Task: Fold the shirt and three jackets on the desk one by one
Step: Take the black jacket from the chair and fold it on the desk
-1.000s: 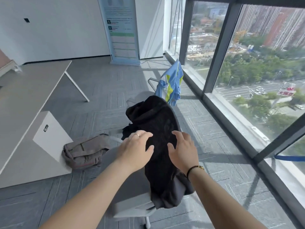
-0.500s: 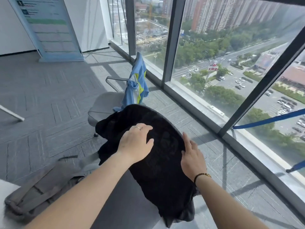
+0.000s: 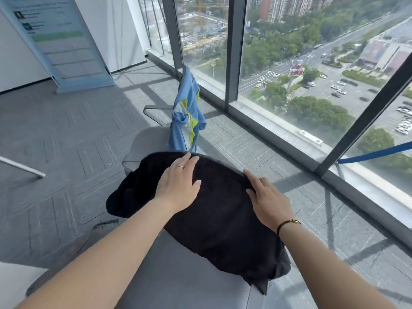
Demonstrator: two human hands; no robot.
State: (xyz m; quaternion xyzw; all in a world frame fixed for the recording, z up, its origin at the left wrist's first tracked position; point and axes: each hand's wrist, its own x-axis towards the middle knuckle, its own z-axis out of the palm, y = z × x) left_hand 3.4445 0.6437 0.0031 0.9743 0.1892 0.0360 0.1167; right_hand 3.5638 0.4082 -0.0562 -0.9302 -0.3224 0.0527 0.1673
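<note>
Two hands flat on a black jacket (image 3: 214, 210) draped over a grey chair back (image 3: 178, 275).
Left hand (image 3: 178, 186) lies open, fingers spread, ring showing, pressing the cloth; right hand (image 3: 267, 199) rests open at the jacket's far edge; a blue-and-yellow shirt (image 3: 187, 114) hangs on the next chair (image 3: 145, 143) beyond, by the window (image 3: 312, 63).

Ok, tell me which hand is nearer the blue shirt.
Left. The left hand lies flat on the black jacket, fingertips near its far edge just below the blue shirt. The right hand rests on the jacket's right side, farther from the shirt.
</note>
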